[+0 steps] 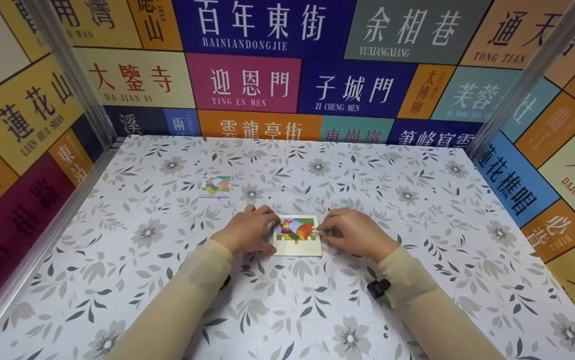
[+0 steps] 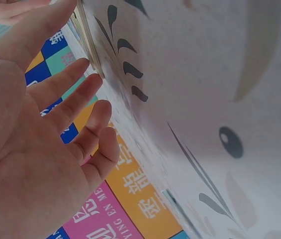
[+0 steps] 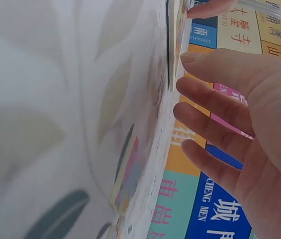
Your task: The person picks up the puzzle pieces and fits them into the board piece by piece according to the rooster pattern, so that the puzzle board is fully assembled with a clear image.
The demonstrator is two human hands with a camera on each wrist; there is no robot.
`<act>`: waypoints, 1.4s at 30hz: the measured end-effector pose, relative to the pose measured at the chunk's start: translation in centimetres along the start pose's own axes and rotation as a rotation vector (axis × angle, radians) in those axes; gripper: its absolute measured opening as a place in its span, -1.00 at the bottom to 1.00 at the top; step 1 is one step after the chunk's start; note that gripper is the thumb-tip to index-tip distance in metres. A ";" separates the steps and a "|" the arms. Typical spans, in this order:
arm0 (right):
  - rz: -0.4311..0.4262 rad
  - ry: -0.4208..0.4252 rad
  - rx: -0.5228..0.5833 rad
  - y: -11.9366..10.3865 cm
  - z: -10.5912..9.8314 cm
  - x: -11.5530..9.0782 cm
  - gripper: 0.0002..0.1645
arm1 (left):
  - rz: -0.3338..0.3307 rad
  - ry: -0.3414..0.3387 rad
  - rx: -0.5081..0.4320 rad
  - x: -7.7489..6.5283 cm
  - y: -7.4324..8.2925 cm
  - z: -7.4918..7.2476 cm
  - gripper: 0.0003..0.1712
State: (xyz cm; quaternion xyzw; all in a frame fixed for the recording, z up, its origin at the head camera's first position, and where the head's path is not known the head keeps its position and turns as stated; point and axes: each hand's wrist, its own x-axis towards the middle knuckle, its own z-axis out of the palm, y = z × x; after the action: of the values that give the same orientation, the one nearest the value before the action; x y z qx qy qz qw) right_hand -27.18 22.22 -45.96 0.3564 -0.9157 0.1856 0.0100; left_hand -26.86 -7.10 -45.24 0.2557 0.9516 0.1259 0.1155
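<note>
A small jigsaw board (image 1: pixel 297 249) lies flat on the table, showing a colourful rooster picture (image 1: pixel 295 230) across its upper part and a bare cream strip below. My left hand (image 1: pixel 247 230) rests at its left side, fingers near the upper corner and thumb near the lower one. In the left wrist view the left fingers (image 2: pixel 83 92) are loosely bent at the board's edge. At the board's right edge, my right hand (image 1: pixel 360 232) touches with its fingertips. The right wrist view shows the right thumb (image 3: pixel 215 67) against that edge and the other fingers relaxed.
Farther back on the left lies a separate picture card (image 1: pixel 216 186) with a similar rooster. A blurred colourful flat piece (image 3: pixel 128 174) lies on the table in the right wrist view. The floral-covered table (image 1: pixel 167 300) is bordered by walls with street-name signs (image 1: pixel 247 82).
</note>
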 end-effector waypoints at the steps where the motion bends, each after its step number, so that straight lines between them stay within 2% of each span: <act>1: 0.002 -0.001 0.000 0.1 0.0 -0.1 -0.71 | 0.005 0.003 0.011 0.0 0.0 0.0 -0.24; 4: 0.013 -0.010 -0.006 0.5 -0.2 -0.5 -0.71 | 0.014 0.005 0.039 0.0 -0.1 0.1 -0.23; 9: 0.024 -0.019 -0.023 1.1 -0.5 -1.3 -0.72 | 0.000 0.000 0.019 -0.1 0.0 0.3 -0.23; 19: 0.061 0.019 -0.013 2.0 -1.2 -2.7 -0.79 | -0.020 -0.012 0.011 0.0 0.0 0.1 -0.21; 26: 0.127 0.000 0.016 2.4 -1.5 -3.5 -0.78 | -0.025 -0.019 -0.005 0.0 0.2 -0.2 -0.21; 34: 0.143 0.008 -0.019 2.6 -1.9 -4.1 -0.79 | -0.005 -0.002 -0.009 -0.1 0.3 -0.1 -0.25; 42: 0.146 0.006 -0.020 3.0 -2.1 -5.0 -0.77 | -0.021 -0.012 -0.020 -0.1 0.1 0.0 -0.24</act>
State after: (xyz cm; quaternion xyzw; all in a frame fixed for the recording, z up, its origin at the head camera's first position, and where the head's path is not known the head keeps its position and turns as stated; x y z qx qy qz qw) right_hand -25.66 28.18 -45.79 0.2880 -0.9409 0.1780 0.0029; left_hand -26.76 -7.04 -45.19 0.2451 0.9522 0.1328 0.1249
